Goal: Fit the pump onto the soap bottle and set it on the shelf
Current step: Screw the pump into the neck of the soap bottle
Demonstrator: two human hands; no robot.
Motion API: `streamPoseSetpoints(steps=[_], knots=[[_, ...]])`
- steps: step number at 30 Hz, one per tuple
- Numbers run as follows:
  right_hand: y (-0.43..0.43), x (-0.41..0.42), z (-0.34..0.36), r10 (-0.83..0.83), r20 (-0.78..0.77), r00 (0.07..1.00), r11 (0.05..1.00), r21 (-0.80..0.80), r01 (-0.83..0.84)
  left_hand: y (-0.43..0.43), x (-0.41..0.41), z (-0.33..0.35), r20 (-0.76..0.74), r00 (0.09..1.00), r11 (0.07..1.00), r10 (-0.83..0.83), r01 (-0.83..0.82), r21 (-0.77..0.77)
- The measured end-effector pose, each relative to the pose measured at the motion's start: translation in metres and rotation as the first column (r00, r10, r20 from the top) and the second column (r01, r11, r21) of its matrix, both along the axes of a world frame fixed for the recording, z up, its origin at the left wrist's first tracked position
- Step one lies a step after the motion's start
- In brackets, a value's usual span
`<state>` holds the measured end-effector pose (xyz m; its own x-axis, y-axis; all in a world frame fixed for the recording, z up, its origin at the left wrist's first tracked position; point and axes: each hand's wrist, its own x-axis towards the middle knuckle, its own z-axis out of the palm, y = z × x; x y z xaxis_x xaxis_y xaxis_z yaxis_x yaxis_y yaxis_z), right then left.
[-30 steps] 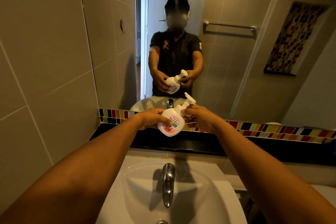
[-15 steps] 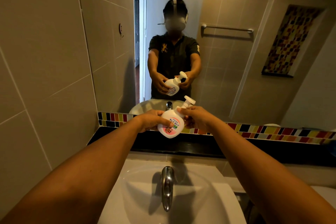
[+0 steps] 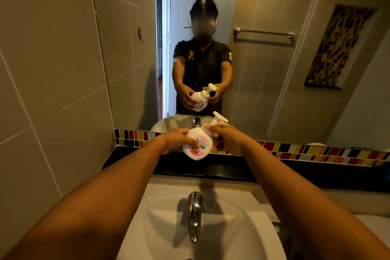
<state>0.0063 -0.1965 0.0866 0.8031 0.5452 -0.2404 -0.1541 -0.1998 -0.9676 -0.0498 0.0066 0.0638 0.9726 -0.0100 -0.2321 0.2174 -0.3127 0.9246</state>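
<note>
Both hands [image 3: 202, 140] outstretched around tilted soap bottle [image 3: 197, 145], above shelf [image 3: 295, 170]

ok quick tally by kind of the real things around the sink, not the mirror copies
soap bottle: 1, tilted, pump in its neck
hands: 2, left hand on the body, right hand at the neck
tap: 1
basin: 1
black shelf: 1
mirror: 1
total: 7
</note>
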Motion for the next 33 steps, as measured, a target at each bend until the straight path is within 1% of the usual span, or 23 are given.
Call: streamPoseSetpoints(steps=[3,5,8,10,16,18,20,22,23,27,30,33], knots=[[-0.001,0.003,0.001,0.012,-0.017,1.000,1.000,0.021,-0.012,0.003,0.000,-0.001,-0.011,1.000,1.000,0.005,-0.005,-0.005],[0.000,0.003,-0.001,0.003,0.001,1.000,1.000,0.018,-0.003,0.003,0.001,-0.002,-0.010,1.000,1.000,0.003,-0.003,-0.003],[0.003,0.002,-0.003,-0.050,0.048,0.998,0.998,-0.035,0.052,-0.002,0.002,-0.002,-0.006,1.000,1.000,-0.009,0.009,0.011],[0.005,0.000,-0.002,-0.077,0.048,0.996,0.995,-0.061,0.080,-0.005,0.002,-0.001,-0.006,1.000,1.000,-0.006,0.006,0.013],[-0.002,0.003,0.002,-0.002,0.008,1.000,0.998,-0.056,0.003,0.000,0.004,0.001,-0.002,1.000,1.000,-0.006,0.006,0.015],[0.000,0.003,0.001,-0.043,0.048,0.998,0.996,-0.071,0.047,-0.003,0.005,0.001,0.004,1.000,1.000,-0.011,0.011,0.026],[0.004,0.003,-0.002,-0.115,0.121,0.986,0.986,-0.110,0.128,-0.009,0.006,0.001,0.012,1.000,0.999,-0.018,0.017,0.042],[0.006,0.002,-0.003,-0.141,0.174,0.975,0.977,-0.136,0.166,-0.012,0.006,0.001,0.011,1.000,0.999,-0.018,0.018,0.042],[0.005,0.001,-0.002,-0.121,0.176,0.977,0.979,-0.140,0.147,-0.012,0.007,0.001,0.008,1.000,0.999,-0.019,0.019,0.036],[-0.006,0.002,0.004,0.019,0.100,0.995,0.995,-0.100,-0.009,-0.003,0.007,0.005,-0.026,1.000,1.000,-0.012,0.012,-0.011],[-0.005,0.006,0.002,-0.007,0.137,0.991,0.998,-0.068,0.017,-0.003,0.007,0.009,-0.015,1.000,1.000,-0.012,0.012,-0.003],[0.001,0.006,-0.002,-0.064,0.214,0.975,0.991,-0.105,0.088,-0.007,0.006,0.008,0.001,1.000,0.999,-0.013,0.013,0.036]])
